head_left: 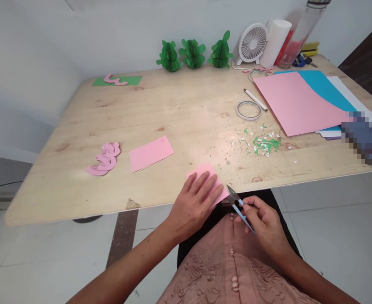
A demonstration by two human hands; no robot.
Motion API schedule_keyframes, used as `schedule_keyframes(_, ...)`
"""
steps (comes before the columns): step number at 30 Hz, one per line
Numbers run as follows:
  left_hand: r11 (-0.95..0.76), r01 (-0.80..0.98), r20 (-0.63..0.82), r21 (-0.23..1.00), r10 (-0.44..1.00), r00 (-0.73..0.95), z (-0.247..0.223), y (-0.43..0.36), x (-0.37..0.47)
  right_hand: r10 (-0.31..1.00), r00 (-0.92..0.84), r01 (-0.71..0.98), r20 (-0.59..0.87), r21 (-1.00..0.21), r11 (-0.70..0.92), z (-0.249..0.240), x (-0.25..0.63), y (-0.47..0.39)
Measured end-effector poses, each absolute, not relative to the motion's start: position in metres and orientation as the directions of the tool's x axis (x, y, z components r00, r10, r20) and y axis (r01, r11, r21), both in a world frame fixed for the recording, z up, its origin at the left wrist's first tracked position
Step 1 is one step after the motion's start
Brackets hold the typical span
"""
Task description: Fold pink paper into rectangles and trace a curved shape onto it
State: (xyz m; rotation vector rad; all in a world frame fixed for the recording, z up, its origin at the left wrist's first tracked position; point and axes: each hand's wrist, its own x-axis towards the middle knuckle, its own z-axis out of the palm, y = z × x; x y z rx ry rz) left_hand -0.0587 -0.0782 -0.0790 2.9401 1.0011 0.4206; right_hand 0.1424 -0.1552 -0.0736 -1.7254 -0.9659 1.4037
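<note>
My left hand (197, 202) lies with its fingers spread flat over a pink sheet of paper (217, 195), pressing it near the table's front edge. The thumb is hidden. One corner of that sheet reaches past the edge, close to the blades of the thread snips (240, 212). My right hand (263, 221) grips these snips by their blue handles, just off the front of the table; the blades point up and left, slightly apart. To the left lie some pink paper rectangles (151, 154) and a pile of wavy pink cut-outs (105, 159).
Green and white paper scraps (265, 145) lie right of centre, below a tape roll (248, 110) and a white pen (255, 100). Large pink sheets (296, 103) cover blue ones. Green paper figures (192, 54) and a small fan (253, 43) stand along the wall.
</note>
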Motion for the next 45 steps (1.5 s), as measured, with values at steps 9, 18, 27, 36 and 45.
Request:
schedule_keyframes(9,-0.832,0.553,0.321,0.038,0.534,0.782,-0.093,-0.083,-0.065,0.871,0.028,0.149,-0.491,-0.859,-0.489,-0.063,0.133,-0.145)
schedule_keyframes(18,-0.843,0.536,0.318,0.047,0.521,0.792,-0.093,-0.082,-0.066,0.908,0.050,0.181,-0.415,-0.891,-0.417,-0.064,0.126,-0.145)
schedule_keyframes(27,-0.833,0.551,0.290,0.059,0.542,0.788,-0.090,-0.082,-0.066,0.910,0.084,0.207,-0.405,-0.887,-0.414,-0.062,0.123,-0.144)
schedule_keyframes(36,-0.846,0.529,0.302,0.070,0.523,0.797,-0.090,-0.080,-0.068,0.911,0.081,0.233,-0.403,-0.881,-0.411,-0.062,0.127,-0.141)
schedule_keyframes(45,-0.871,0.485,0.305,0.076,0.484,0.821,-0.088,-0.080,-0.072,0.907,0.090,0.230,-0.412,-0.877,-0.422,-0.063,0.124,-0.137)
